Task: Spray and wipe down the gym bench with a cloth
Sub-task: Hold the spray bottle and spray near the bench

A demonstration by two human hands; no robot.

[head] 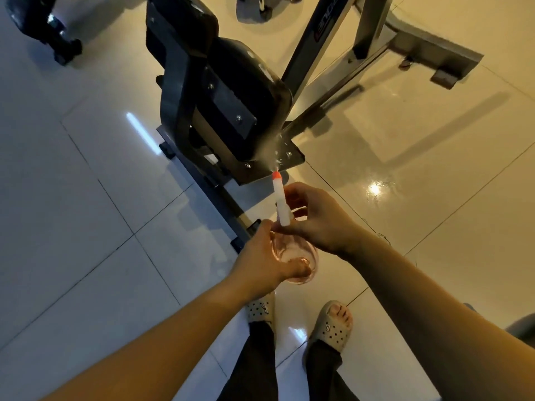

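A glossy tiled floor [86, 198] fills my view, pale grey on the left and warm yellow on the right, with ceiling lights mirrored in it.

Both hands hold the spray bottle [291, 251] in the air above the floor, in front of the feet. My left hand [257, 264] wraps the clear, pink-tinted body from the left, its fingers curled round the bottle. My right hand [315, 218] comes in from the right and closes round the bottle's top, fingers curled below the white spray head [281, 202]. I cannot tell which finger is on the trigger. The two hands touch just beside the spray head.

The head sticks out of the grip, away from me, and ends in an orange tip [277, 176]. A fan of fine mist [267, 149] leaves the tip and lands on the near end of the gym bench [246, 91], which stands on the floor just beyond the hands. Its black pad is closest to the nozzle, with a bolted metal plate [292, 157] under that end. A grey steel frame [318, 39] runs off towards the far right corner of the floor.

Below the hands I see two perforated beige sandals [333, 325] and dark trouser legs [254, 366].
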